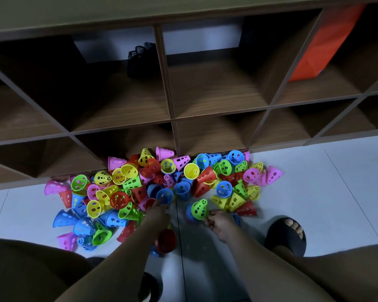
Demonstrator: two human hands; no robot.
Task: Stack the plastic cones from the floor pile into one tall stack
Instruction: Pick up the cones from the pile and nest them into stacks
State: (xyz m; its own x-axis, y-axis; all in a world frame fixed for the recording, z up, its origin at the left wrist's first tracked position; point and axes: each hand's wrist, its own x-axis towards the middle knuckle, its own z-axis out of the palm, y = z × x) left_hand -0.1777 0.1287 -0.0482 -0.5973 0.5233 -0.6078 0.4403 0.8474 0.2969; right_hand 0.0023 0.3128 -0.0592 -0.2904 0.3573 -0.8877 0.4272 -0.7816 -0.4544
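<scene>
1. Head view: the pile of plastic cones sprawls over the white floor in pink, yellow, green, red and blue, pushed right up against the foot of the wooden shelf.
2. Left grip is stretched forward, with its fingertips at the rim of a blue cone on the near edge of the pile. It's touching, yes, but whether the fingers clasp the cone I cannot tell.
3. Right grip has its fingers curled, pinching the edge of a tilted green cone just off the pile's near side, low over the tiles.
4. Under the left forearm a red cone stands mouth up on the floor, with a bit of blue showing beneath it.
5. Up in the shelf, a black mesh bag sits in one upper cubby and an orange bag leans in the cubby far right.
6. A foot in a black slipper is planted on the floor just right of the right grip.
</scene>
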